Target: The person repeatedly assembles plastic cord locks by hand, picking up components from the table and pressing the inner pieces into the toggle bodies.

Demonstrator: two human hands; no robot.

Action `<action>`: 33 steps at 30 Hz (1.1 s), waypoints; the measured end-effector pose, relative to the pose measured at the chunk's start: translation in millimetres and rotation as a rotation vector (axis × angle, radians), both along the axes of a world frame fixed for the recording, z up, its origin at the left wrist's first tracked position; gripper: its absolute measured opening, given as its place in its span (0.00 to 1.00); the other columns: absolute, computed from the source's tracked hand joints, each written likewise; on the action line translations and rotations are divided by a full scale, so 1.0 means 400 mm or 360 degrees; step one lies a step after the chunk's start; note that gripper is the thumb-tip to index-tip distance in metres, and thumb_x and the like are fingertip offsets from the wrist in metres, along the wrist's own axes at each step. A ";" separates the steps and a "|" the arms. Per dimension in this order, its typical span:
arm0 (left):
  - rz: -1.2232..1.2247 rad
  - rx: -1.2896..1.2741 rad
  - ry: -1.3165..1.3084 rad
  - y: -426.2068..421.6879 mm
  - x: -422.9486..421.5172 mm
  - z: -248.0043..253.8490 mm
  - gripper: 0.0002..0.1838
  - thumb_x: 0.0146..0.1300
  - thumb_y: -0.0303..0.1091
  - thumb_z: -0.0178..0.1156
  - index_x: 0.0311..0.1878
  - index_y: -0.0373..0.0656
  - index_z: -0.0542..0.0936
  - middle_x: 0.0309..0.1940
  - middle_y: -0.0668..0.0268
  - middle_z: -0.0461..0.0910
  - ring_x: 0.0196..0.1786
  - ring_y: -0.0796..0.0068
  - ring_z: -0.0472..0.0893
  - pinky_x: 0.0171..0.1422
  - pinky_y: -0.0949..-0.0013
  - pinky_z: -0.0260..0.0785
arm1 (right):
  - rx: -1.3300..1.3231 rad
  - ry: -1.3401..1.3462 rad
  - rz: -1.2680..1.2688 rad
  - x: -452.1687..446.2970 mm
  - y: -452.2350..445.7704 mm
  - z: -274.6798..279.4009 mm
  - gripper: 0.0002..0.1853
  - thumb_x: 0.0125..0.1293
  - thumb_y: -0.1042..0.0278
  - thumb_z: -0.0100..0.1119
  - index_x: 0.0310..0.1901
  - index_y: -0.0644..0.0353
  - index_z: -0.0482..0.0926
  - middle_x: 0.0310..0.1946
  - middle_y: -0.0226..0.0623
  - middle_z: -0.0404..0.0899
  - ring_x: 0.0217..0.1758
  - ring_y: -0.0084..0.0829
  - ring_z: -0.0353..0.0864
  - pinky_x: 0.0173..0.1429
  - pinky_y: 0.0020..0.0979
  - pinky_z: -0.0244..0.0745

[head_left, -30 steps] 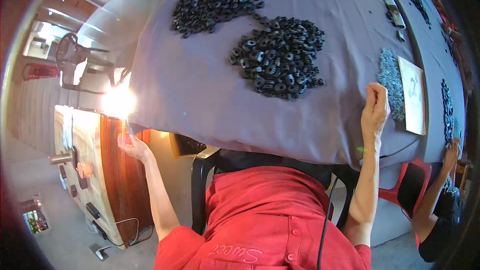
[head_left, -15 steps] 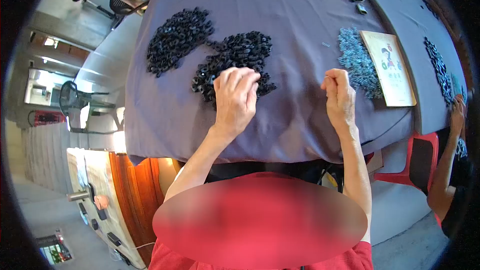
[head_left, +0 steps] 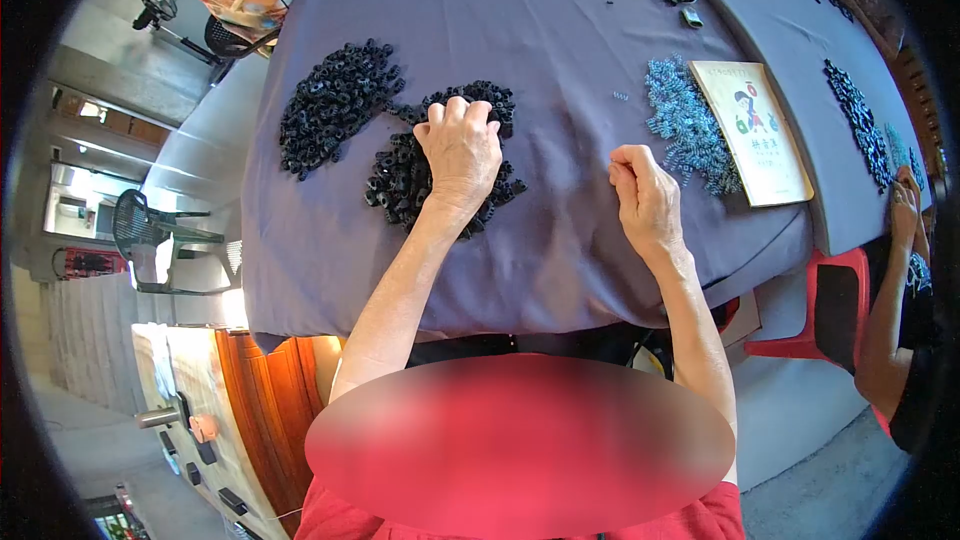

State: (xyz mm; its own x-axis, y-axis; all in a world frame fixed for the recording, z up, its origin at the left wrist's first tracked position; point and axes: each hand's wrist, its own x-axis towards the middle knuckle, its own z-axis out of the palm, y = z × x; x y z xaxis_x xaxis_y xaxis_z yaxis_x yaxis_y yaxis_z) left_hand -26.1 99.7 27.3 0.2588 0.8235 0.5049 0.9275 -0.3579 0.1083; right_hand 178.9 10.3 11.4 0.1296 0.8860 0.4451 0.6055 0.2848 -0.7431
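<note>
L hand (head_left: pixel 459 158) on blk pcs (head_left: pixel 398 178), grip hidden, R hand (head_left: pixel 646 198) curled, contents unclear

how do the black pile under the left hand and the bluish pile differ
The black pile is dark with chunky pieces; the bluish pile is paler and finer. The left hand is over the black pile; the bluish pile lies beside the book. Both rest on the cloth.

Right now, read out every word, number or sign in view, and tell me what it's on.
"拼音", as best I can make out, on the book; the third large character is unclear.
The book's top line and other small print: too small to read.
Elsewhere: nothing readable.
</note>
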 end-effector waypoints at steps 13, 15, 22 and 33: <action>-0.0311 0.0030 -0.0587 -0.058 0.006 0.043 0.11 0.55 0.27 0.59 0.43 0.42 0.76 0.34 0.63 0.73 0.41 0.64 0.72 0.47 0.62 0.63 | 0.0243 -0.0057 -0.0005 -0.004 -0.001 0.003 0.03 0.58 0.77 0.57 0.34 0.64 0.75 0.29 0.41 0.77 0.30 0.40 0.79 0.35 0.32 0.73; -0.0481 -0.0068 -0.0874 -0.121 0.018 0.040 0.14 0.56 0.22 0.58 0.47 0.38 0.76 0.34 0.62 0.73 0.36 0.69 0.73 0.43 0.69 0.67 | 0.0285 -0.0062 -0.0021 0.001 0.007 -0.004 0.03 0.57 0.79 0.57 0.34 0.64 0.76 0.29 0.41 0.77 0.29 0.39 0.79 0.34 0.32 0.73; -0.0659 -0.0678 -0.1520 -0.261 0.075 -0.043 0.08 0.60 0.19 0.55 0.43 0.38 0.77 0.39 0.70 0.71 0.31 0.84 0.72 0.33 0.80 0.68 | 0.0067 0.0246 0.0156 -0.028 -0.028 0.008 0.07 0.58 0.82 0.55 0.38 0.65 0.79 0.28 0.39 0.79 0.29 0.29 0.80 0.33 0.26 0.73; -0.0603 -0.0738 -0.1713 -0.265 0.074 -0.050 0.09 0.59 0.17 0.56 0.43 0.35 0.77 0.36 0.69 0.74 0.33 0.83 0.76 0.36 0.79 0.74 | -0.0080 0.0277 0.0395 -0.073 -0.058 0.047 0.05 0.59 0.81 0.53 0.36 0.64 0.77 0.28 0.38 0.78 0.29 0.31 0.79 0.35 0.26 0.73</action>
State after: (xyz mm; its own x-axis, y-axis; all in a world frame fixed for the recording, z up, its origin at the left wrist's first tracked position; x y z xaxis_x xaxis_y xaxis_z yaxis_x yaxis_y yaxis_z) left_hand 3.6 -6.5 7.3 0.1536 0.9451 0.2885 0.1331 -0.3091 0.9417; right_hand 149.6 -12.7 30.2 -0.0231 0.9206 0.3898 0.3842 0.3681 -0.8467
